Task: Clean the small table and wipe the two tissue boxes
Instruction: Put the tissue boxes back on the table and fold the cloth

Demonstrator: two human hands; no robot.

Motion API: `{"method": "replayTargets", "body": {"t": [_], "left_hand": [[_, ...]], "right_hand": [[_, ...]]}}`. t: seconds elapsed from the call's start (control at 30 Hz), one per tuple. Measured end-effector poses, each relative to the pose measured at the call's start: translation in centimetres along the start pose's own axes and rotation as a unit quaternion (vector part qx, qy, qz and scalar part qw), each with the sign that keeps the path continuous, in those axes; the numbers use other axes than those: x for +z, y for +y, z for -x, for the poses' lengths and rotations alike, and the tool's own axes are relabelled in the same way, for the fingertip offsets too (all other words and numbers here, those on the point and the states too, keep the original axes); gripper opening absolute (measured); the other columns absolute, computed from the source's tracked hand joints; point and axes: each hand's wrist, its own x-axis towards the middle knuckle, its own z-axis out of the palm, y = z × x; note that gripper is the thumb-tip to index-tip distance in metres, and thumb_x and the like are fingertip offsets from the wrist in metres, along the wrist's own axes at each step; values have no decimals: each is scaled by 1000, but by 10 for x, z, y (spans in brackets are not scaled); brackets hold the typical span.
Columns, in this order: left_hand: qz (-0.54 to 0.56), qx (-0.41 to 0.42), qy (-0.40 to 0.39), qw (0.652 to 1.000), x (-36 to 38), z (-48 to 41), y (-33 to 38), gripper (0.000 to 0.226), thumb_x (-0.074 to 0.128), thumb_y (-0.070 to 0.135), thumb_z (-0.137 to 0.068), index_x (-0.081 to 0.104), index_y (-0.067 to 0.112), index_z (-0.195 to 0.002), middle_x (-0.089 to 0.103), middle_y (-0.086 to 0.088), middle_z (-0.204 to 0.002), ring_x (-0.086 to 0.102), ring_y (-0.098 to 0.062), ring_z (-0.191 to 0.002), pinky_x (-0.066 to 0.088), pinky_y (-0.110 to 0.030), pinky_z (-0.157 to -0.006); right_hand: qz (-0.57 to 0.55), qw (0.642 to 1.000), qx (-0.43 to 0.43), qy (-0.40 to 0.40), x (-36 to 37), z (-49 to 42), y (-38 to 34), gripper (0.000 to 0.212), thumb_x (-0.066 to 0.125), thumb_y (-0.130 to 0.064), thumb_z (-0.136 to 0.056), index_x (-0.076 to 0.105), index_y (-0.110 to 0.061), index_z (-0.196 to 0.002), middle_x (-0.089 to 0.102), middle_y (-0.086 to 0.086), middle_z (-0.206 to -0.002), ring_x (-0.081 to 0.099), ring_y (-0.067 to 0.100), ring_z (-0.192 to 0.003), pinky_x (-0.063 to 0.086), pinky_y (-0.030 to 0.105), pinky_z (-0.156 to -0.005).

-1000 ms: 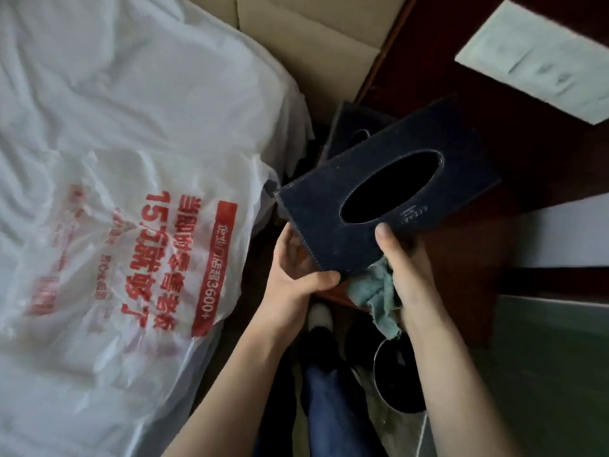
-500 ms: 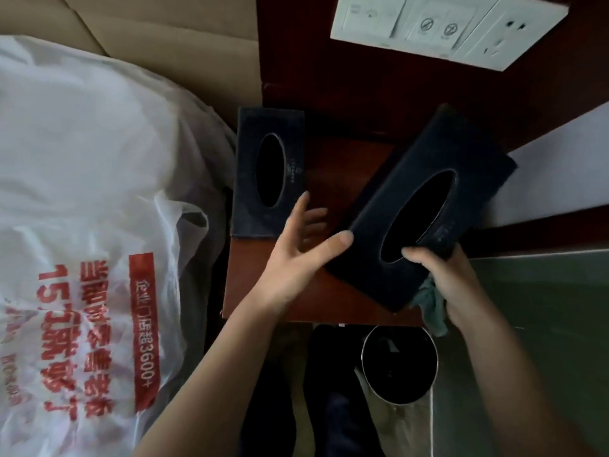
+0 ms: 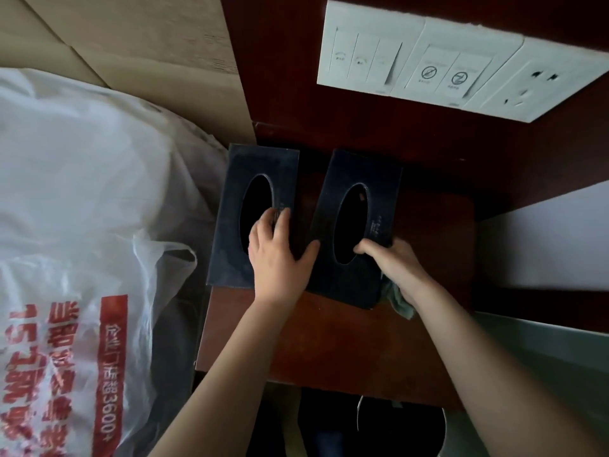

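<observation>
Left box: long axis 12–6, under your flat, spread left hand | right hand pinches right box, cloth bunched beneath.

Most of the green cloth is tucked under the right hand's fingers. Small print just beyond them is too fine to read. The white bag runs off the frame's left edge.

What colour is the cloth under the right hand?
Pale green cloth, seen in the head view.
</observation>
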Motion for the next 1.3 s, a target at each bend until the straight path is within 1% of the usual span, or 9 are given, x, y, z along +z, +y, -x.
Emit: {"method": "replayTargets", "body": {"t": [0.13,0.27,0.43,0.6,0.8,0.97,1.07,1.17,1.3], "left_hand": [[-38,-80,-30,996,0,-10,-10,91,64,51,-81,20,9,-148,24,-10,-153,18,-29,-140,12,-40,-114],[-28,-94,-67,993,3,-15,-13,90,62,54,-82,21,8,-148,35,-10,-146,28,-28,-136,15,-39,-113],[10,-102,-69,992,6,-17,-11,91,67,48,-80,21,7,-148,37,-10,-142,33,-30,-132,19,-39,-112],[13,-101,-61,993,7,-18,-12,91,68,45,-81,20,5,-148,37,-11,-142,34,-31,-131,22,-41,-112],[1,-71,-32,997,0,-8,-9,87,67,43,-82,22,6,-147,31,-13,-146,26,-30,-135,18,-38,-112],[14,102,44,994,-3,44,-5,57,66,27,-84,45,5,-133,46,-14,-134,36,-27,-126,23,-36,-106],[93,202,-57,973,2,84,-7,38,62,23,-87,55,7,-121,53,-5,-121,45,-15,-115,30,-23,-101],[187,212,-227,932,6,131,-11,30,63,18,-88,59,6,-115,53,4,-111,49,-1,-105,36,-7,-93],[267,11,-433,861,-4,185,-21,41,62,21,-90,50,23,-129,53,4,-124,51,-4,-113,43,-12,-92]], "right_hand": [[74,997,-28,9,8,-15,-3,23,72,-40,-66,65,-28,-85,66,-8,-91,61,14,-86,50,39,-80],[189,980,-57,27,11,-21,-3,35,66,-57,-60,63,-29,-80,54,-4,-103,57,19,-90,50,42,-83],[184,980,-73,28,13,-21,-1,32,67,-56,-59,63,-31,-79,53,-8,-99,57,19,-94,50,46,-87],[221,973,-71,-6,9,-20,-3,43,66,-56,-73,62,-26,-104,48,-5,-114,50,19,-108,45,40,-93],[101,994,-31,26,-23,14,15,38,67,-52,-79,58,-23,-101,61,-2,-105,60,16,-95,50,36,-83],[-43,997,52,43,-46,69,57,27,64,-12,-82,54,-24,-105,55,4,-104,58,22,-94,49,39,-81],[-199,978,40,56,-40,111,86,32,49,8,-81,54,-18,-100,56,14,-103,60,27,-87,48,37,-71],[-379,924,19,39,-16,151,115,36,37,16,-82,54,-11,-98,59,16,-94,62,26,-82,48,34,-68],[-448,894,3,24,17,200,158,33,40,11,-85,56,-10,-104,62,17,-103,63,27,-93,50,38,-83]]}}
